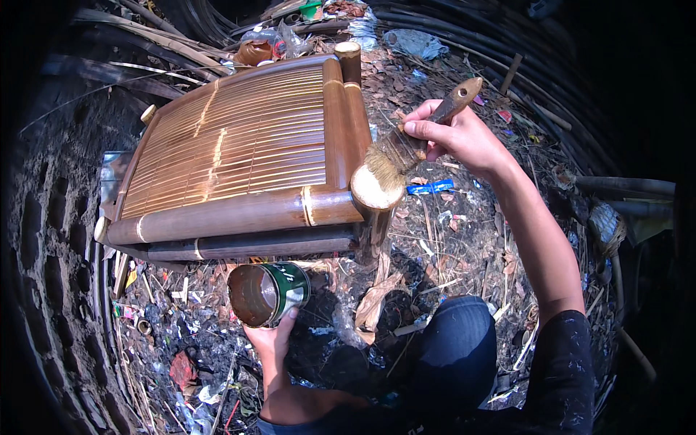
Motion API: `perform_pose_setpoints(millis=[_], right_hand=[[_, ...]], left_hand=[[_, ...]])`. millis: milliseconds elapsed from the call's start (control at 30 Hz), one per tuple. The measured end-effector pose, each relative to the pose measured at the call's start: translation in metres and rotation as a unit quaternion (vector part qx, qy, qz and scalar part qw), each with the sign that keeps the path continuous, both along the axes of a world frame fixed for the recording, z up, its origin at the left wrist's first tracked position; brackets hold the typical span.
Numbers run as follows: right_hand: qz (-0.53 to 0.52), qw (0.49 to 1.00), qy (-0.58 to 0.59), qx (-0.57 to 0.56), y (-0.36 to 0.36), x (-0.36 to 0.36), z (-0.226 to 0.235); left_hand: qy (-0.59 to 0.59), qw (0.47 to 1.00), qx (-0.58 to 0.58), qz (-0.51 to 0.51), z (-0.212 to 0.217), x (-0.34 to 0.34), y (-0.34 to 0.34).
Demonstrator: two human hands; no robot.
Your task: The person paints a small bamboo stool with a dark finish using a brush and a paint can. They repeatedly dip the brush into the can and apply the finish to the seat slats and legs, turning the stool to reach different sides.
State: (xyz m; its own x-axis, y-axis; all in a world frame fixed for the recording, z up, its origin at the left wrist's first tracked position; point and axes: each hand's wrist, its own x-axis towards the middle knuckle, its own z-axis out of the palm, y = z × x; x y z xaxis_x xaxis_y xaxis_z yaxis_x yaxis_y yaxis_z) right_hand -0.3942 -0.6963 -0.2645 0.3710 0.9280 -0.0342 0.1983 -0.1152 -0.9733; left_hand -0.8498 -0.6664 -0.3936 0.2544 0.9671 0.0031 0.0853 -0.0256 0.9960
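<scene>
My right hand grips a broad paintbrush by its wooden handle. The bristles touch the pale cut end of a bamboo post at the near right corner of a low bamboo table. Thin slats make up its top, framed by thick brown poles with a wet-looking shine. Below the table's front edge, my left hand holds a green tin can from underneath. The can is tilted, its mouth facing left, and brownish stains coat the inside. How much liquid it contains I cannot tell.
Dry leaves, bamboo scraps and plastic litter cover the ground. A blue wrapper lies right of the post. Bamboo poles are piled behind the table, and a rough block wall runs along the left. My knee is close below.
</scene>
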Motion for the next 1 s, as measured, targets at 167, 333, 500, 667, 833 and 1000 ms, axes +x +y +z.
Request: perform_pose_setpoints(millis=[167,333,500,667,833,1000], right_hand=[[0.004,0.998,-0.061,0.015,0.017,-0.01,0.016],[0.027,0.994,-0.083,-0.066,-0.03,-0.011,0.046],[0.015,0.989,-0.142,-0.026,-0.032,-0.023,0.039],[0.058,0.998,-0.023,0.018,-0.028,-0.032,0.051],[0.05,0.994,-0.094,-0.023,0.008,-0.015,0.035],[-0.047,0.943,-0.328,0.015,0.01,-0.016,0.034]], left_hand=[[-0.016,1.0,-0.009,0.006,0.002,0.007,-0.005],[-0.031,0.999,0.008,0.008,0.009,0.003,-0.005],[0.006,1.0,-0.002,0.012,0.001,0.005,-0.002],[-0.005,1.0,0.004,0.007,0.003,0.019,-0.003],[0.005,1.0,0.015,-0.002,0.003,0.014,-0.002],[-0.022,1.0,0.004,-0.002,0.005,0.018,-0.004]])
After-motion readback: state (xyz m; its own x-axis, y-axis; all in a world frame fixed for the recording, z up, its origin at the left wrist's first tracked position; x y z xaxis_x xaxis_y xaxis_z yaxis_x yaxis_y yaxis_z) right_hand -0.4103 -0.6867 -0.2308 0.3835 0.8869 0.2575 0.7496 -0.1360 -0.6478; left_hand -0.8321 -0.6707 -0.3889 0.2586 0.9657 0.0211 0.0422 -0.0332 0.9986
